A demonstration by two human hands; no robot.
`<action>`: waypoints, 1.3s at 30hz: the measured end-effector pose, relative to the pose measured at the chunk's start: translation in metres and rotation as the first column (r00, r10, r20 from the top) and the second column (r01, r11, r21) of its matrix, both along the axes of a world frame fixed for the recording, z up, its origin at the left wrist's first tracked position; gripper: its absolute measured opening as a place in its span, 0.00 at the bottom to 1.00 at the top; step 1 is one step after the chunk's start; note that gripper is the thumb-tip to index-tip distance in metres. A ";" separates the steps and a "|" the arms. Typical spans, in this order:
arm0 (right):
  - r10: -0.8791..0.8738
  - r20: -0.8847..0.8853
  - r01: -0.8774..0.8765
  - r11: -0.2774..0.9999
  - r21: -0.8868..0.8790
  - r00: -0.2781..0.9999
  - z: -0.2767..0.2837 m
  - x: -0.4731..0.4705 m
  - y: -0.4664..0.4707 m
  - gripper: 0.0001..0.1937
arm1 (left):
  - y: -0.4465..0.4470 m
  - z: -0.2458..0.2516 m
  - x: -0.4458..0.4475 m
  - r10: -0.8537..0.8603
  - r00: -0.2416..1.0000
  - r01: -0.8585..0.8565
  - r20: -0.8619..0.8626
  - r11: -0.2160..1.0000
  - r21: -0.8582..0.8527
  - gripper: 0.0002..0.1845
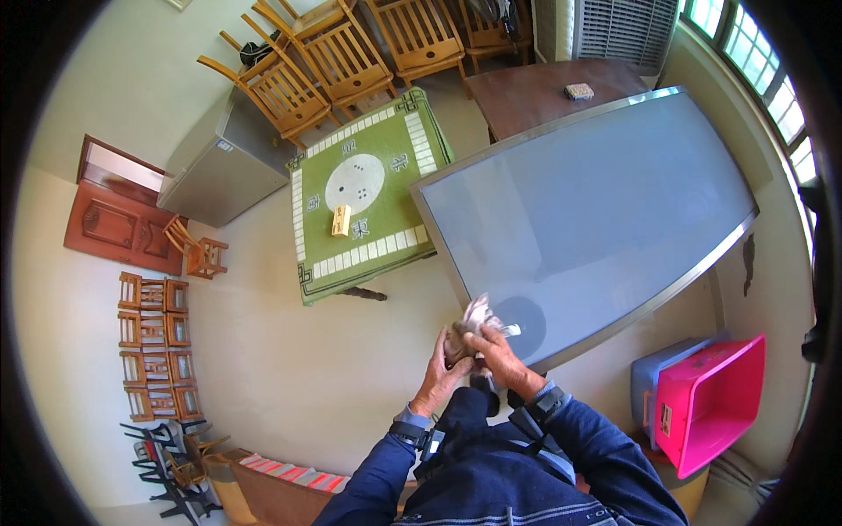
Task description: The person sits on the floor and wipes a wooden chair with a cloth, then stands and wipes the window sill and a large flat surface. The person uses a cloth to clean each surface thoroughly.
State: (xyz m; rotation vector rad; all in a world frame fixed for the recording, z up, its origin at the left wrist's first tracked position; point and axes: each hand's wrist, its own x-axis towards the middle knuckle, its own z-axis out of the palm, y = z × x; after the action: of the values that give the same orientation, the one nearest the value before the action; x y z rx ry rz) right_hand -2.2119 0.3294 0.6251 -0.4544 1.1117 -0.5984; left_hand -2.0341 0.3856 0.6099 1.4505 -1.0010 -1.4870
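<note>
A crumpled, patterned cloth [475, 322] in brown and white is bunched between my two hands. My left hand [439, 378] cups it from the left side, fingers pointing up. From the right, my right hand [503, 360] pinches the bundle with thumb and fingers. A small white piece [512, 330] juts out on the right; I cannot tell whether it belongs to the cloth. Both hands are in front of my body, at the near corner of a large grey-topped table [592, 191] with a metal rim. A dark round reflection or shadow lies on its surface there.
Left of the grey table stands a square table with a green mahjong-patterned cloth [375, 246], bearing a yellow box [341, 221]. Behind are wooden chairs [348, 62] and a brown table [526, 98]. A pink plastic tub [671, 411] stands at right, a fridge [227, 164] far left.
</note>
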 end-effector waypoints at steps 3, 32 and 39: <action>0.234 0.074 -0.209 0.947 -0.245 0.969 -0.012 0.001 0.001 0.44 | -0.027 -0.015 0.013 -0.108 0.993 0.112 -0.046 0.989 0.094 0.38; -0.680 0.251 0.540 0.713 0.448 0.689 -0.098 -0.034 0.129 0.17 | 0.007 -0.066 -0.021 -0.339 0.926 0.376 -0.168 0.876 0.303 0.24; -0.511 0.209 0.476 0.857 0.199 0.833 -0.074 -0.065 0.142 0.12 | -0.001 -0.072 -0.042 -0.036 0.990 0.070 -0.134 0.963 0.258 0.06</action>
State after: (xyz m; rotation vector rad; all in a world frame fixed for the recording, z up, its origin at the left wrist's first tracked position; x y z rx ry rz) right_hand -2.2773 0.4716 0.5516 0.0479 1.0134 -0.9993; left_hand -2.0757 0.3847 0.5377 1.4972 -0.7925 -1.7825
